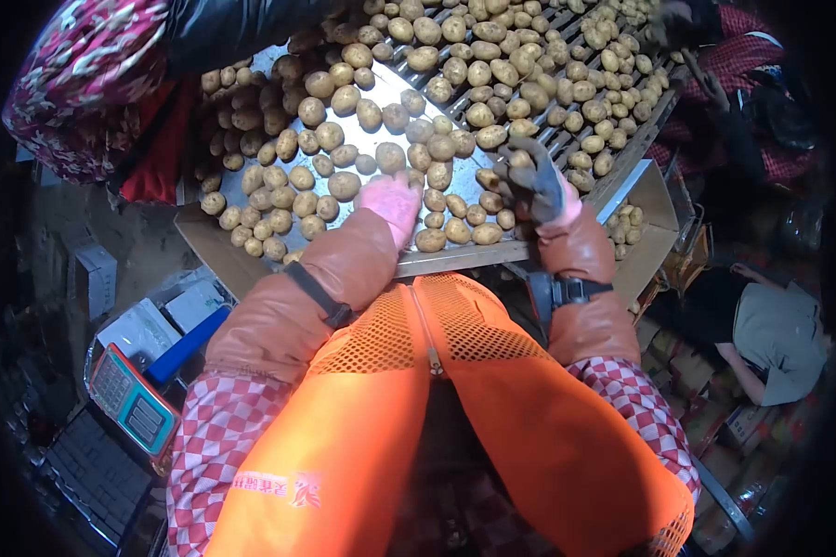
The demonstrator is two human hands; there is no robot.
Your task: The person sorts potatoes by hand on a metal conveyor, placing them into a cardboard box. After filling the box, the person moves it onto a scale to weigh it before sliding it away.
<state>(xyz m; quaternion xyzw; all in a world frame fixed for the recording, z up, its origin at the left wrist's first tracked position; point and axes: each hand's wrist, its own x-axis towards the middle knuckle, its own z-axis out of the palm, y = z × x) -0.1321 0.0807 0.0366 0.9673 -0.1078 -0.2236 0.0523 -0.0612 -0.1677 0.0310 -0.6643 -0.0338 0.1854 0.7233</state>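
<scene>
My left hand, in a pink glove, reaches down onto the shiny metal sorting surface among loose potatoes. A round potato lies just beyond its fingers, which are mostly hidden under the hand. To the right, my right hand, in a grey glove with a pink cuff, has its fingers bent round a potato. Between the two hands, several potatoes sit by the wooden front edge.
Many potatoes cover the slatted rack behind. Cardboard boxes stand below both sides, the right one holding potatoes. A digital scale is at lower left. Other people, one in a camouflage sleeve and one in red check, are close by.
</scene>
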